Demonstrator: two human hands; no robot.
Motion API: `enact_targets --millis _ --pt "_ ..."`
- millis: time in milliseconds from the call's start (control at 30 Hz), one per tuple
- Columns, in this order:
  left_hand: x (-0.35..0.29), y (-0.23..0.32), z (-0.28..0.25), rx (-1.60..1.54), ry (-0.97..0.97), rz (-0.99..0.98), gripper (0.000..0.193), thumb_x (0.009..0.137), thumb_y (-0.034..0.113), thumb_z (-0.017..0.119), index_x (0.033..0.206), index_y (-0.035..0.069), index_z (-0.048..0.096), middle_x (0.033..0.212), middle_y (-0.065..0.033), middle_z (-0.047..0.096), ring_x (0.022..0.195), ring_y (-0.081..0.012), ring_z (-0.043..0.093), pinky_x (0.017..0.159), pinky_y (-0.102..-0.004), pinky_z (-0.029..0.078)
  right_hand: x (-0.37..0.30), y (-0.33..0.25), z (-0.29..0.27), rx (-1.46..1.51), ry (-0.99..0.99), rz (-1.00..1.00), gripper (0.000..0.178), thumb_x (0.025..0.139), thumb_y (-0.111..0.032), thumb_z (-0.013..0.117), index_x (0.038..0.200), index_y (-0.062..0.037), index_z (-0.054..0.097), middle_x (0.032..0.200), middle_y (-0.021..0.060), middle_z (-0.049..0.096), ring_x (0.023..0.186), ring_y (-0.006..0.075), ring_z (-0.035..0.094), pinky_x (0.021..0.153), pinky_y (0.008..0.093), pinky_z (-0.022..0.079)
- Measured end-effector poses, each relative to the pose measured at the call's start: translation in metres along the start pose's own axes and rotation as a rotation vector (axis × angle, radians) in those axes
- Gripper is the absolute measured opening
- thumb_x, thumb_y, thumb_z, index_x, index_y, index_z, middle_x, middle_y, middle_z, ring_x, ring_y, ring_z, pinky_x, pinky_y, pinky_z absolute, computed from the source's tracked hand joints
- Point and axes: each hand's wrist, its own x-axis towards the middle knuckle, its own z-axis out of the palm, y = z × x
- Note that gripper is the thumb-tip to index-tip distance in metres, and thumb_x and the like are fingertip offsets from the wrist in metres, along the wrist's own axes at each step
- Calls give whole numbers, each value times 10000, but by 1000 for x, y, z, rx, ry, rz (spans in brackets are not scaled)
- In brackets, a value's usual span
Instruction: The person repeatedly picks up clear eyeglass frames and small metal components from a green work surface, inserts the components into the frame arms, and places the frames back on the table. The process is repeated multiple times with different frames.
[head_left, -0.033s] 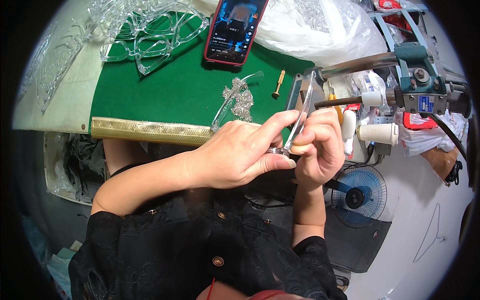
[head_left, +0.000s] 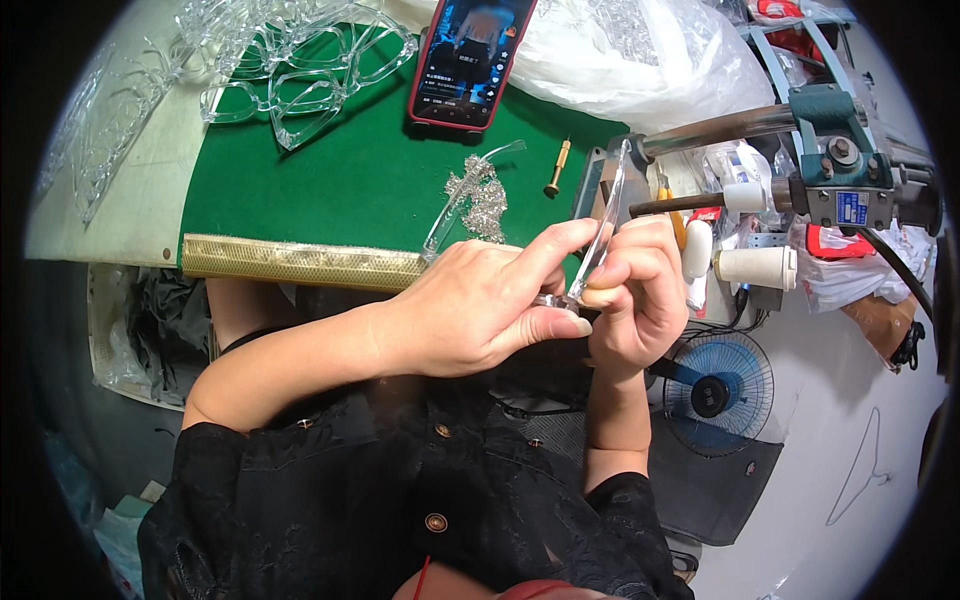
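Observation:
My left hand [head_left: 470, 305] reaches across from the left, its thumb and fingers closed on a clear plastic eyeglass piece near its joint. My right hand [head_left: 640, 290] comes up from below with curled fingers, pinching the same clear eyeglass piece [head_left: 607, 225], whose long, slim part slants up to the right between the hands. Most of the piece inside my left hand is hidden. Just beyond my left hand, a loose clear temple arm [head_left: 447, 225] lies beside a pile of tiny silvery screws or fittings [head_left: 486, 208] on the green mat [head_left: 310, 190].
Clear eyeglass frames [head_left: 305, 95] lie at the far left. A phone [head_left: 470, 65], a white plastic bag [head_left: 640, 60] and a small brass screwdriver [head_left: 558, 168] sit beyond my hands. A metal bench press [head_left: 840, 150] stands at right, above a fan [head_left: 711, 395]. A gold perforated strip [head_left: 300, 262] edges the table.

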Motion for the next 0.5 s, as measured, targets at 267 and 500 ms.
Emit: enact_targets --millis 267,500 --pt "-2 -2 1 14 18 -3 729 872 383 624 1406 13 295 811 -152 641 769 -348 663 678 -360 501 -2 1 3 48 21 66 169 765 -176 728 763 -50 616 751 53 567 724 198 517 667 291 419" --pt "-1 4 -1 -204 -53 -109 726 914 434 566 1410 0 262 834 -137 664 778 -315 683 708 -335 506 -3 -2 2 89 35 85 156 758 -142 734 781 -43 616 771 58 569 739 196 520 677 287 425"
